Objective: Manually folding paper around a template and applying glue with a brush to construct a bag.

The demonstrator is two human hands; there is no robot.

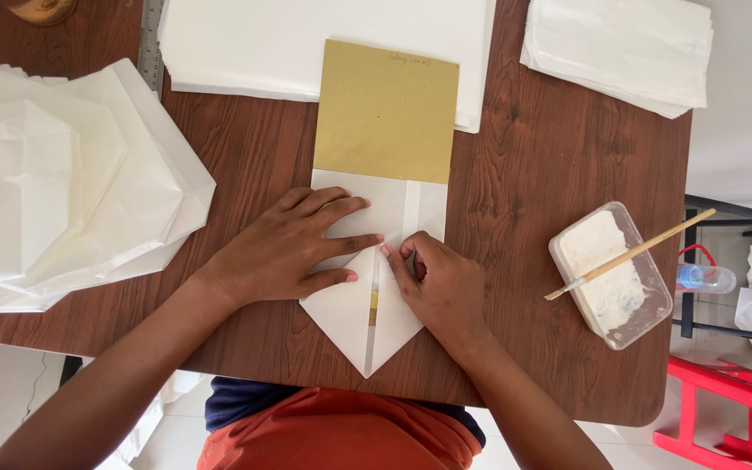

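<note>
Pointed toward me, the folded white paper (350,305) lies on the desk (524,174), its top under a tan card (386,113). My left hand (289,252) presses flat, fingers spread; my right hand (441,283) curls, fingertips apparently pinching the centre crease. A paste tub (611,274) sits right.
</note>
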